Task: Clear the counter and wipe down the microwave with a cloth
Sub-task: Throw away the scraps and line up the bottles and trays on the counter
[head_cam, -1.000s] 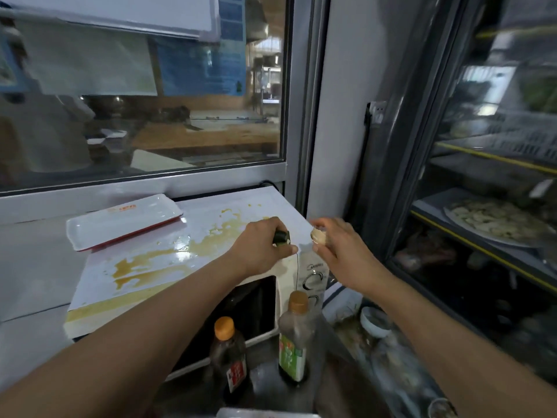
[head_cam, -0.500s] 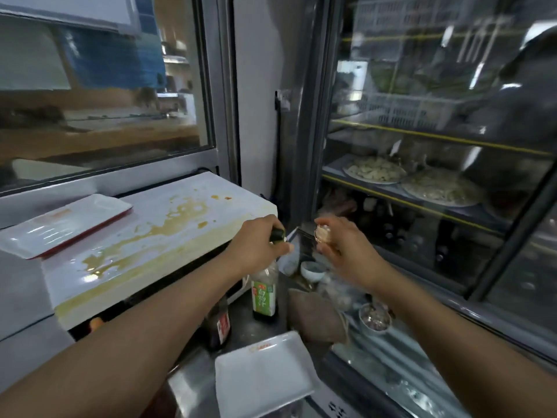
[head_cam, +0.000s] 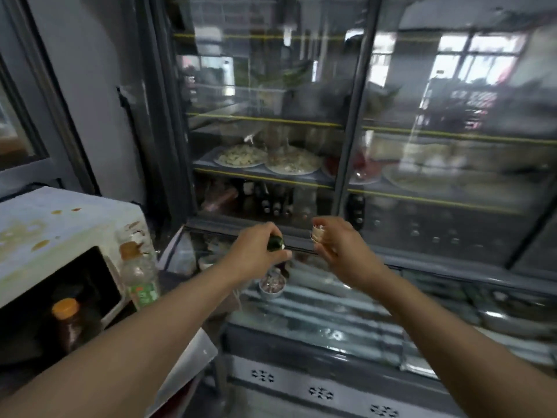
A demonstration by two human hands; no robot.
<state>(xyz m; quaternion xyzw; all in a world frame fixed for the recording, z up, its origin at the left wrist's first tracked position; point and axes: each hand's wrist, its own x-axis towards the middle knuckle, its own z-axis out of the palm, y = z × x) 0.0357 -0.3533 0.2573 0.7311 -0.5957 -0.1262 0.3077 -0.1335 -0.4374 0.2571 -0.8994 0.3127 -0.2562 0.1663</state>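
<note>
A person's left hand point(head_cam: 256, 251) gripped a small dark green-capped bottle point(head_cam: 276, 244) at centre frame, fingers curled round its top, while the right hand point(head_cam: 334, 242), just beside it at 3 o'clock, pinched a small pale object point(head_cam: 317, 233) too blurred to identify. Both hands were held out in front of a glass-fronted display fridge point(head_cam: 346, 146), above a low glass-topped case point(head_cam: 316, 315) holding a small metal bowl point(head_cam: 272, 285).

The microwave point(head_cam: 60, 236) sat at 9 o'clock, its white top visibly streaked with brown spills; no cloth was in view, so the wipe-down appeared not to have begun. Clearing looked only partly done: an orange-capped clear bottle point(head_cam: 139, 276) and a dark sauce bottle point(head_cam: 67, 321) remained standing in front of the microwave at 8 o'clock.

Compared with half a second before, the view had swung right, pushing the microwave to the frame's edge and the red-edged white tray out of sight, while the hands had carried their small items away from the microwave toward the fridge.
</note>
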